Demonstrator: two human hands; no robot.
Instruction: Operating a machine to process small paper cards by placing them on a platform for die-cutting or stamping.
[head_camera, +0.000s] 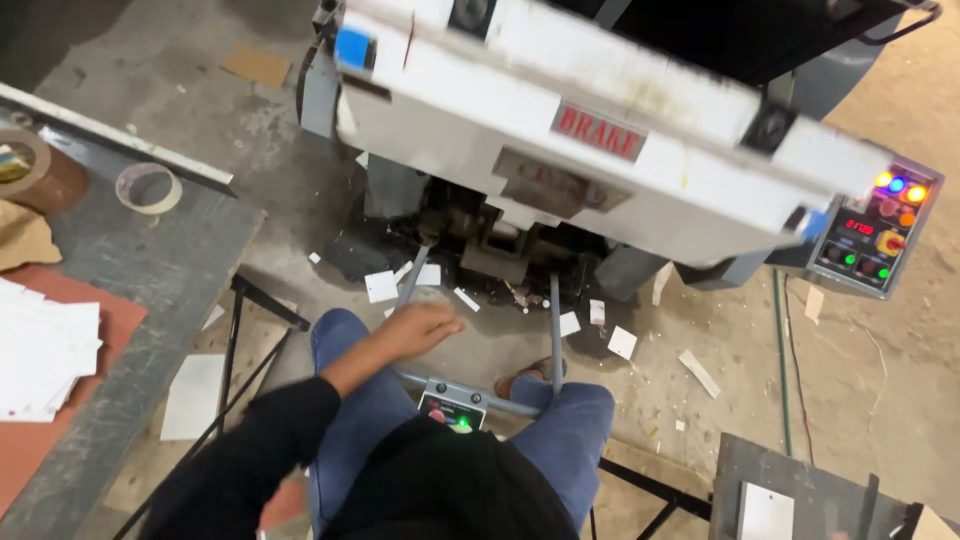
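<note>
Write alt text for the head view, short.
Seen from above, a seated person in jeans holds their left hand out over the left knee, in front of a large white machine. Paper scraps litter the floor beneath it; a lit control panel sits at right and tape rolls on a table at left.

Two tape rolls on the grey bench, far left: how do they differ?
The brown tape roll is thick-walled, opaque and taller; the pale translucent tape roll is thin-walled and low. The brown one sits at the picture's left edge, partly cut off, beside crumpled brown paper; the pale one sits fully in view, nearer the grey bench edge. Both lie flat, hole up.
</note>
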